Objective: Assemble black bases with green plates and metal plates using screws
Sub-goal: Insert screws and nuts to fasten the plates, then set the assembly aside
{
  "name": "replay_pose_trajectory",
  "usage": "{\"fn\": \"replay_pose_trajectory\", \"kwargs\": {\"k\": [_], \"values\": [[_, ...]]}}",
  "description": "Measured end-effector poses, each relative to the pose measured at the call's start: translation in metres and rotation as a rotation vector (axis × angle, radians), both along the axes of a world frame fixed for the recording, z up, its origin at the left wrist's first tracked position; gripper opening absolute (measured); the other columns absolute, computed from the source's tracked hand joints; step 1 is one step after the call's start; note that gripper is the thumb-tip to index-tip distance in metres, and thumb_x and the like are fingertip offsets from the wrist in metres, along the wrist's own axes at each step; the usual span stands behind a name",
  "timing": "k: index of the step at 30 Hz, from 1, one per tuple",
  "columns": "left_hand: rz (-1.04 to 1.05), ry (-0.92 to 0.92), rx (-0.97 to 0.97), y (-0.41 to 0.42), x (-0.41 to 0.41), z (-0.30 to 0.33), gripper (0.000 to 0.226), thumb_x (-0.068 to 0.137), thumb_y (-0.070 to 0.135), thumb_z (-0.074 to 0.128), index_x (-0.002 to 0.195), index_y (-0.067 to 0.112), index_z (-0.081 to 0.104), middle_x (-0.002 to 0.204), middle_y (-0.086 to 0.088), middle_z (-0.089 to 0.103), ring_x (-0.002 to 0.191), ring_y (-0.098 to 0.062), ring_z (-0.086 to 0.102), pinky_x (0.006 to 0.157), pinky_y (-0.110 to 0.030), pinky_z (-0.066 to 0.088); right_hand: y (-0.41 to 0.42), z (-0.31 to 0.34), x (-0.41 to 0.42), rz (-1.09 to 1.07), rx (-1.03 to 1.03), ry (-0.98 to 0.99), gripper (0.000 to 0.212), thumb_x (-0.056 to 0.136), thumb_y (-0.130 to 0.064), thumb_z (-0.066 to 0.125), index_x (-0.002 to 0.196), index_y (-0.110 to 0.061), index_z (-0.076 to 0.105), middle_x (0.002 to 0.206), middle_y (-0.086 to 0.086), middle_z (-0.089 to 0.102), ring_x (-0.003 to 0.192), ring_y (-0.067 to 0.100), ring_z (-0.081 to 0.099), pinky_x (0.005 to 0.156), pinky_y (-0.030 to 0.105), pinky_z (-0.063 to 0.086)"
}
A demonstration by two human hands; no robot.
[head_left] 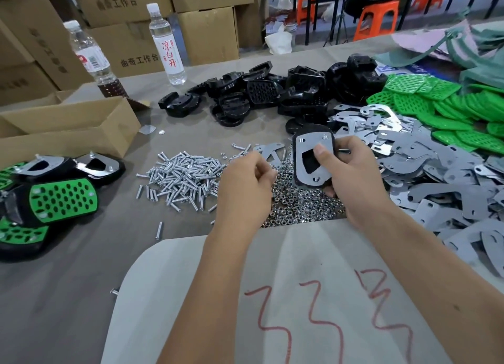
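Right hand (351, 173), fingers curled, gripping a black plastic base topped with a grey metal plate (313, 156), thumb pressed across the plate's dark central cut-out; assembly held upright above a heap of small silver nuts (300, 203). Three screw ends visible in the plate's corner holes. Left hand (245, 181), just beside the assembly, fingers curled inward with fingertips drawn together; contents of the pinch not discernible. Loose pile of silver machine screws (180, 178) on the grey table (68, 282), left of the hands. Heap of bare black bases (272, 91) farther back, centre. Spread of flat grey metal plates (436, 178) to the right; stack of perforated green plastic plates (436, 102) behind them. Finished units with green perforated faces (62, 200) at far left, beside an open cardboard box (68, 129). Two clear plastic bottles (166, 42) standing at the table's rear. White sheet with red scribbles (300, 309) beneath the forearms.
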State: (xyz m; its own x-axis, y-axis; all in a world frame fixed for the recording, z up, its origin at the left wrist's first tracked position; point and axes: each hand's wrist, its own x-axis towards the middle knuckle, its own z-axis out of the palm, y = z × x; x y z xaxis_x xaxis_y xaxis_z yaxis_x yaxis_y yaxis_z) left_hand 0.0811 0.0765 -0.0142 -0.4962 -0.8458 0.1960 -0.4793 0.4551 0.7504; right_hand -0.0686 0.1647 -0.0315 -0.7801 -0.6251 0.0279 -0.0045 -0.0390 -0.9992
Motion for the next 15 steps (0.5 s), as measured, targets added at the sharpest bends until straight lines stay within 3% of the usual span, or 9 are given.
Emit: {"fn": "replay_pose_trajectory", "kwargs": {"k": [3, 6, 8, 11, 15], "values": [[0.066, 0.236, 0.135, -0.0020, 0.0005, 0.0000, 0.019, 0.098, 0.019, 0.067, 0.081, 0.020, 0.059, 0.068, -0.001, 0.067, 0.051, -0.012, 0.055, 0.054, -0.030, 0.044, 0.0014, -0.0016, 0.0018, 0.069, 0.026, 0.120, 0.015, 0.098, -0.037, 0.070, 0.103, -0.030, 0.058, 0.092, -0.004, 0.078, 0.061, 0.002, 0.062, 0.056, 0.026, 0.047], [0.088, 0.380, 0.209, -0.0022, 0.0024, -0.0018, 0.016, 0.092, 0.013, 0.073, 0.079, 0.017, 0.064, 0.067, -0.001, 0.072, 0.057, -0.014, 0.064, 0.064, -0.037, 0.054, 0.0025, -0.0029, 0.0032, 0.123, 0.034, 0.200, 0.016, 0.096, -0.042, 0.069, 0.102, -0.034, 0.057, 0.090, -0.002, 0.078, 0.066, 0.008, 0.062, 0.068, 0.035, 0.049], [0.114, 0.474, 0.197, -0.0010, 0.0021, -0.0002, 0.017, 0.085, 0.007, 0.080, 0.078, 0.018, 0.070, 0.068, 0.001, 0.074, 0.063, -0.014, 0.068, 0.069, -0.037, 0.057, 0.0033, -0.0022, 0.0048, 0.158, 0.021, 0.228, 0.017, 0.094, -0.045, 0.068, 0.099, -0.034, 0.056, 0.086, 0.001, 0.077, 0.065, 0.013, 0.059, 0.065, 0.037, 0.047], [0.128, 0.595, 0.133, -0.0004, 0.0005, 0.0019, 0.019, 0.081, 0.006, 0.085, 0.087, 0.019, 0.072, 0.075, 0.006, 0.077, 0.071, -0.009, 0.074, 0.072, -0.026, 0.058, 0.0040, -0.0012, 0.0066, 0.197, -0.004, 0.248, 0.018, 0.092, -0.045, 0.069, 0.096, -0.033, 0.056, 0.073, -0.001, 0.073, 0.057, 0.015, 0.051, 0.056, 0.033, 0.042], [0.086, 0.491, -0.055, 0.0057, -0.0055, 0.0008, 0.012, 0.082, 0.012, 0.084, 0.086, 0.020, 0.076, 0.076, 0.011, 0.076, 0.075, -0.006, 0.071, 0.077, -0.030, 0.058, 0.0044, -0.0009, 0.0083, 0.236, -0.019, 0.256, 0.019, 0.092, -0.041, 0.071, 0.095, -0.031, 0.055, 0.074, -0.002, 0.075, 0.054, 0.011, 0.055, 0.045, 0.023, 0.039]]}}
